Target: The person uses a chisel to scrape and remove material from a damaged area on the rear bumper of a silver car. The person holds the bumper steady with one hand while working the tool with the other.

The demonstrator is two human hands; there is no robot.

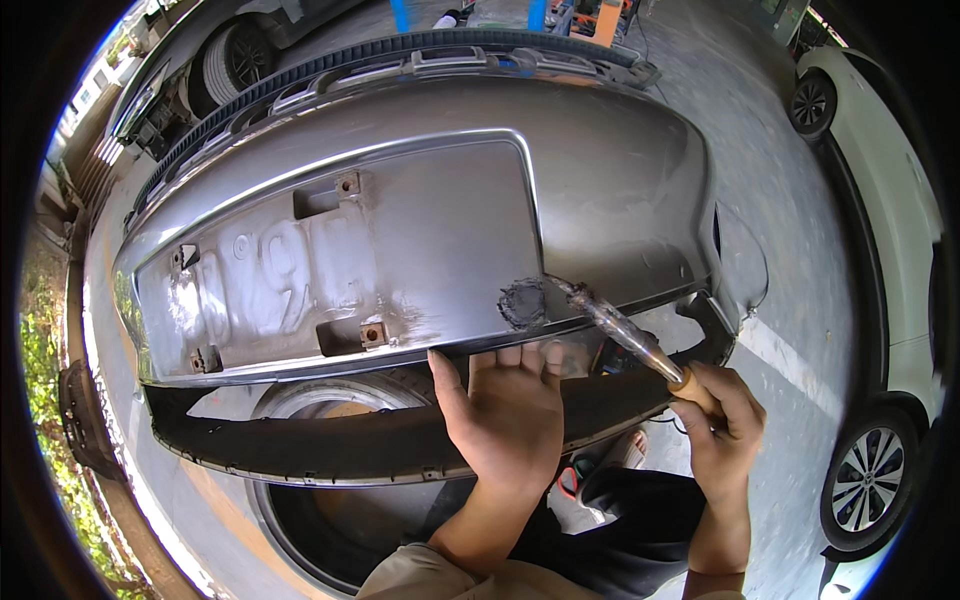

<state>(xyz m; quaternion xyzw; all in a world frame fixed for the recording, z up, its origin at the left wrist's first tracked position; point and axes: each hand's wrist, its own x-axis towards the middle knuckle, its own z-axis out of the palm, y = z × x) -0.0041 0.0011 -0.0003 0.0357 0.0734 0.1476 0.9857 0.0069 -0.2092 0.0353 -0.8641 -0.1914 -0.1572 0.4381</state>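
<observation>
A grey car bumper [620, 170] lies across the view, its recessed plate area marked with embossed shapes. My left hand [510, 425] is at its lower edge, palm turned toward me; the fingers reach up behind the edge, their tips hidden, and the thumb rests against the edge. In my right hand [725, 425] is a soldering iron [640, 345], gripped by its wooden handle. Its metal shaft slants up and left, and the tip end is at the bumper near the recess's right edge. Beside the tip sits a dark, rough melted patch [522, 303].
Below the bumper a tyre [300, 530] lies on the floor. A dark lower trim strip [350, 447] curves beneath the bumper. On the right stands a white car [890, 190], and at the upper left a dark car with a wheel [238, 62]. A thin cable [765, 265] loops at the bumper's right end.
</observation>
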